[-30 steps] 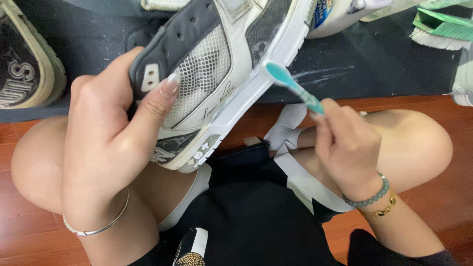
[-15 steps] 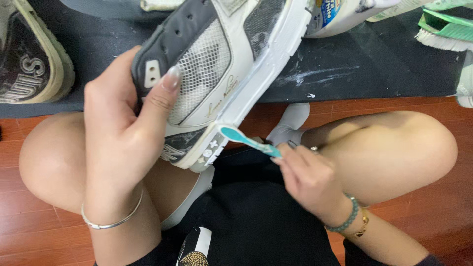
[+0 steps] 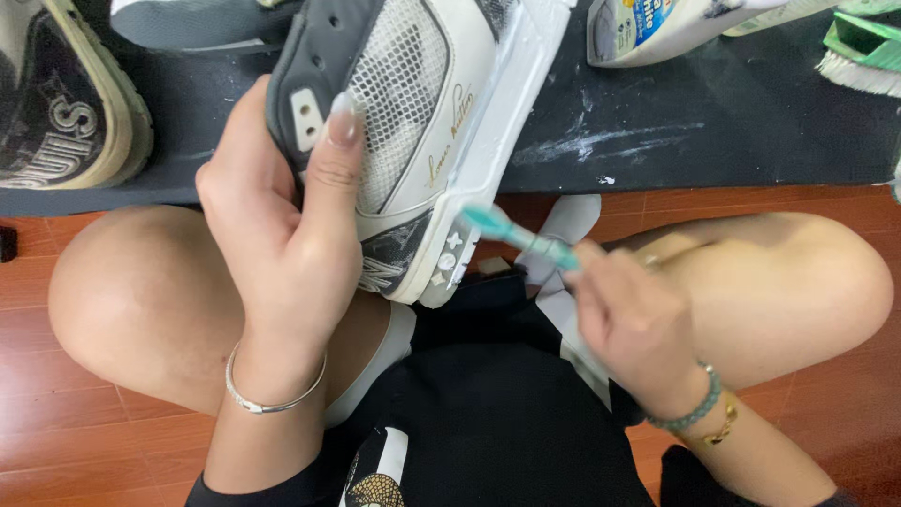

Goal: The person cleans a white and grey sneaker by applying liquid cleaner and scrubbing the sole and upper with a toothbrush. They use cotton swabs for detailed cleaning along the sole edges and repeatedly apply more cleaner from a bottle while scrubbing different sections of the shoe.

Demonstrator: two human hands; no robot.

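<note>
My left hand (image 3: 282,235) grips a white and grey sneaker (image 3: 422,122) by its heel, holding it tilted on its side above my lap, sole edge facing right. My right hand (image 3: 633,324) holds a teal toothbrush (image 3: 516,233). Its brush head touches the white sole edge near the heel of the sneaker. A silver bangle circles my left wrist, and a bead bracelet and a gold chain sit on my right wrist. I sit cross-legged with both knees bare.
A black mat (image 3: 657,141) lies on the red wooden floor (image 3: 94,441) ahead of my knees. Another shoe (image 3: 56,103) rests sole-up at the far left. A white cleaner bottle (image 3: 676,28) and a green scrub brush (image 3: 859,47) lie at the top right.
My right hand has drawn the toothbrush down along the sole edge from the middle of the sneaker toward its heel. The left hand keeps its grip on the sneaker.
</note>
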